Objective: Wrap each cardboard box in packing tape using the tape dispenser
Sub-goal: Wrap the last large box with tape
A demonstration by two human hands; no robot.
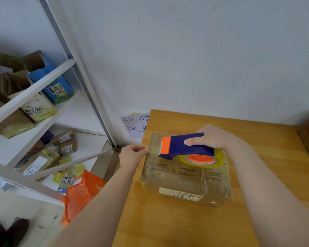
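Here, a box (185, 172) sat taped on the counter (177, 225).
Right hand (213, 137) gripped the dispenser (185, 145) atop it; left hand (131, 155) pinched the tape end at its left edge.

Tape-wrapped cardboard box (185, 177) on table, blue/orange tape dispenser (185, 146) atop.

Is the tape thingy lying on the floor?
No, the right hand grips the tape dispenser over the cardboard box on the table.
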